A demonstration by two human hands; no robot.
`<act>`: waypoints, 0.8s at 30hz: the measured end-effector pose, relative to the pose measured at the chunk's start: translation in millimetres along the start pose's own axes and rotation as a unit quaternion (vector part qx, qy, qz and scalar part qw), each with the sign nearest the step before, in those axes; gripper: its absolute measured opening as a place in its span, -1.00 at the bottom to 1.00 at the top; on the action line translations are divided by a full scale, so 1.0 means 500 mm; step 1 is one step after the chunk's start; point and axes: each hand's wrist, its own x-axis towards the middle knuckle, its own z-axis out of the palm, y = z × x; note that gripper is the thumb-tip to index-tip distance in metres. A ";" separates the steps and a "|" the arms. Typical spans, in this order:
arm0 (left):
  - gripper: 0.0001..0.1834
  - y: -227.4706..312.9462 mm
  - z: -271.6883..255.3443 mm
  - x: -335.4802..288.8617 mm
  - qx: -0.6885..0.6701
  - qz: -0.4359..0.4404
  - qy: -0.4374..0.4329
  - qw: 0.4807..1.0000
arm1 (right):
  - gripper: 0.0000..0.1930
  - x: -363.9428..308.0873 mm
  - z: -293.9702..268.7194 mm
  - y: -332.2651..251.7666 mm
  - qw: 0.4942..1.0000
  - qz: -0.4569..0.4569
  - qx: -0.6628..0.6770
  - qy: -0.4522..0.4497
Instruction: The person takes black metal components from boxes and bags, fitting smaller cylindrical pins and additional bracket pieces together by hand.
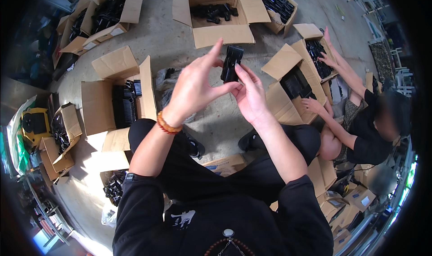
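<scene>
A glossy black plastic part [232,60], like a short clamp with a rounded upper end, is held upright in front of me. My right hand [250,94] grips its lower end between thumb and fingers. Just left of it is my left hand [195,83], with the index finger stretched up and the thumb reaching across below the part. Its other fingers are partly hidden, and whether they touch the part is unclear. Beyond both hands, an open cardboard box [222,35] contains similar black parts [213,12].
To the left, an open box [96,105] contains stacked black parts [124,104]. A co-worker [373,125] crouches at the right, hands at two boxes of black pieces. More boxes [112,11] stand at the far left. A flattened carton [225,164] lies between my legs.
</scene>
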 end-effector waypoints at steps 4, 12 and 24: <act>-0.49 -0.056 -0.040 -0.003 -0.263 -0.143 -0.051 0.953 | -0.76 -0.005 0.021 -0.009 0.999 0.011 0.011 -0.037; -0.55 -0.097 -0.036 -0.028 -0.496 -0.236 -0.071 0.833 | -0.66 0.033 0.104 0.024 0.967 -0.101 -0.225 -0.063; -0.53 -0.176 -0.210 -0.036 -0.493 -0.193 0.255 0.809 | -0.74 0.352 0.102 0.217 0.856 -0.205 -0.474 -0.024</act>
